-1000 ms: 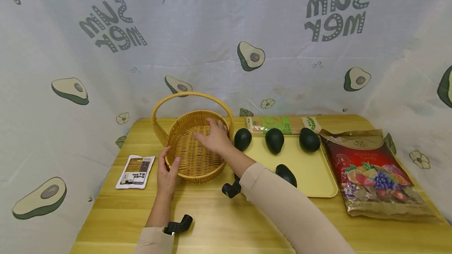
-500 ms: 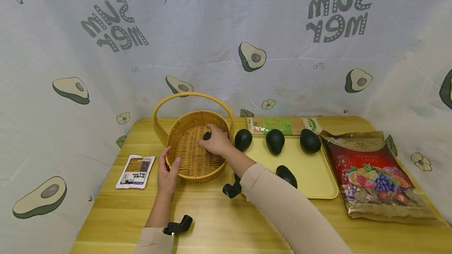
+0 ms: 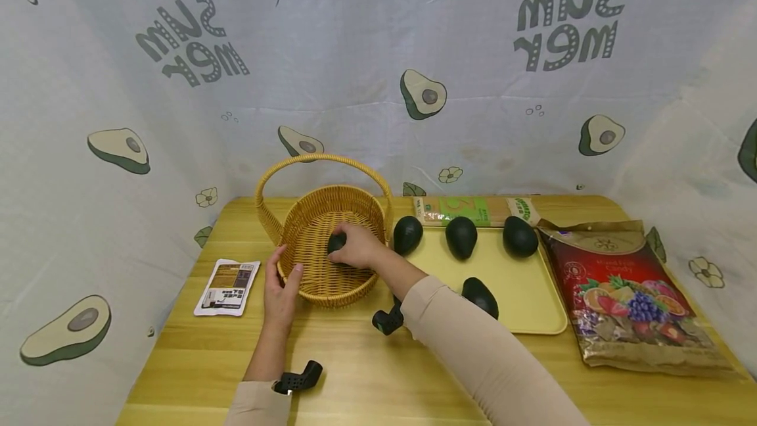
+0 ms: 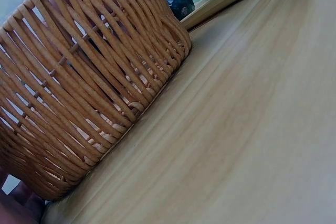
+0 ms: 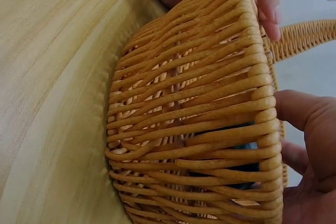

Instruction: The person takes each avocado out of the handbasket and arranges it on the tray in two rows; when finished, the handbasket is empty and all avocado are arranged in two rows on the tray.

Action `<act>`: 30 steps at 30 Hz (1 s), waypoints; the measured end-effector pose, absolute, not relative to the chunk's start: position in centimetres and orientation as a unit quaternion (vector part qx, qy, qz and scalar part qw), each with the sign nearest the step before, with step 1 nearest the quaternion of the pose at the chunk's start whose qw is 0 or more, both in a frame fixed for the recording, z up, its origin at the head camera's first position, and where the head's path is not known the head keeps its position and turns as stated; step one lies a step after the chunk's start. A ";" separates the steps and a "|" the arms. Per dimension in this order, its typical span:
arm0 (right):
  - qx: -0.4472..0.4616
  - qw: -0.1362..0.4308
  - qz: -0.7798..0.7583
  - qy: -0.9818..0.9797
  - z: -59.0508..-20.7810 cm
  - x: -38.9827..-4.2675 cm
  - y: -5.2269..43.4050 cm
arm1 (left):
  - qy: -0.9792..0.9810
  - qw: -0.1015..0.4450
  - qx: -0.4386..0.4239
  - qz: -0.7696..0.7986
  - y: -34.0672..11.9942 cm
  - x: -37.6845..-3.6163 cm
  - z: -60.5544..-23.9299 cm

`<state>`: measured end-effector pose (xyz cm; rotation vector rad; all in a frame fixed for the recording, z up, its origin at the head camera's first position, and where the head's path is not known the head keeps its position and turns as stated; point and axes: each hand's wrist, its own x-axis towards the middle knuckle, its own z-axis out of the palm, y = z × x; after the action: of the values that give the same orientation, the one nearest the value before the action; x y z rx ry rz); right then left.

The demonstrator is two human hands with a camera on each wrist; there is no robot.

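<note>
Right hand (image 3: 355, 248) grips the avocado (image 3: 336, 242) inside the basket (image 3: 307, 281); left hand (image 3: 282, 288) clasps the rim. I'd set it down low, gently.

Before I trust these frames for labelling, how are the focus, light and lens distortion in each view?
Head view: even, soft light, sharp, but the wide lens bows the table edges. Left wrist view: basket weave crisp, the avocado behind it soft. Right wrist view: weave sharp, right hand blurred at the frame edge, and the avocado in the basket only a dark patch through the gaps.
</note>
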<state>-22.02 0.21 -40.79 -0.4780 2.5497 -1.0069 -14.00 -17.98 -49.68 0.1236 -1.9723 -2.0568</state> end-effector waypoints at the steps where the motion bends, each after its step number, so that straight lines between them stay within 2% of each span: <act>1: -0.170 0.179 -0.355 0.902 -40.8 -22.0 0.1 | -0.683 0.144 0.043 -0.715 -18.0 -14.0 -49.7; 16: -0.205 0.155 -0.333 0.907 -41.1 -21.6 -0.3 | -0.688 0.152 0.044 -0.708 -18.0 -14.1 -49.8; 30: -0.181 0.128 -0.415 0.882 -37.8 -19.2 -0.5 | -0.699 0.152 0.050 -0.697 -17.9 -14.1 -49.7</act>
<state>-19.19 -0.48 -37.81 -0.5266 2.5658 -1.2072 -14.07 -17.89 -49.74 0.1424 -2.0046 -2.0016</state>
